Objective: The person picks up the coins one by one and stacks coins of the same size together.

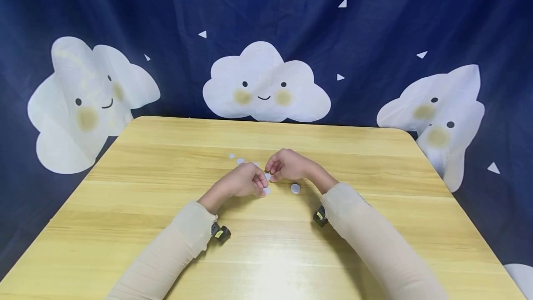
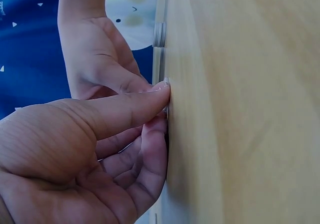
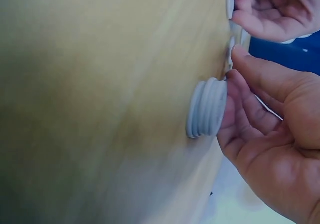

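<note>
My left hand [image 1: 243, 180] is low over the table, its thumb and bent fingers pinching the edge of a small white disc [image 1: 266, 191] that lies close to the wood. Just beyond it, my right hand [image 1: 290, 165] pinches another white disc [image 1: 268, 177] between thumb and finger. The two hands nearly meet, and in the left wrist view the left thumb [image 2: 132, 107] overlaps the right hand [image 2: 102, 59]. Beside the right hand stands a short stack of several white discs [image 3: 207, 108], which no finger grips.
More white discs [image 1: 240, 161] run in a slanting row beyond the left hand, the farthest a small one [image 1: 231, 156]. All lie on a light wooden table [image 1: 258, 249]. Behind its far edge hangs a dark blue curtain [image 1: 175, 13] with white clouds.
</note>
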{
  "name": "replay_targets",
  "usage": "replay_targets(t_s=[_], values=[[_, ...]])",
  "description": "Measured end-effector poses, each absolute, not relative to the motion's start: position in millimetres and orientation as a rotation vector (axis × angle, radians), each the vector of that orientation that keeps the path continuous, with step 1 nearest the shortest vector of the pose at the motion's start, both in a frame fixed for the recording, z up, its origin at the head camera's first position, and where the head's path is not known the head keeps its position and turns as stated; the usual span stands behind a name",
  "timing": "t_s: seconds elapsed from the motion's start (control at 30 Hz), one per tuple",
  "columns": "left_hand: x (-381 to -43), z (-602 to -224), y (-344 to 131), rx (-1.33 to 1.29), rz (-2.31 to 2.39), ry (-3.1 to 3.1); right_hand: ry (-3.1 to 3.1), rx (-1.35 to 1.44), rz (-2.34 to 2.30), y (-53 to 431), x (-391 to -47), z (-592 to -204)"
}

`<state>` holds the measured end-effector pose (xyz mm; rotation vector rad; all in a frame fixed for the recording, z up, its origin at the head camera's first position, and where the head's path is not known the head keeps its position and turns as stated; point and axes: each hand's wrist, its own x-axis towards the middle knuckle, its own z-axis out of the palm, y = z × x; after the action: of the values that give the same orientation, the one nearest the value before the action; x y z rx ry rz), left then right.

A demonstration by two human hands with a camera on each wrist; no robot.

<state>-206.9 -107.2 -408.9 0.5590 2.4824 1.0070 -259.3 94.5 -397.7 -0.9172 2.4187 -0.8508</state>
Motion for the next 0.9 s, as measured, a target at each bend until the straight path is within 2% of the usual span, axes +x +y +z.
replay_targets(t_s=[0.9], values=[[-206.3,-407.9,-105.5,0.542,1.01,2.481,2.326,-0.87,-0.922,97.9,-269.7,-400.3]])
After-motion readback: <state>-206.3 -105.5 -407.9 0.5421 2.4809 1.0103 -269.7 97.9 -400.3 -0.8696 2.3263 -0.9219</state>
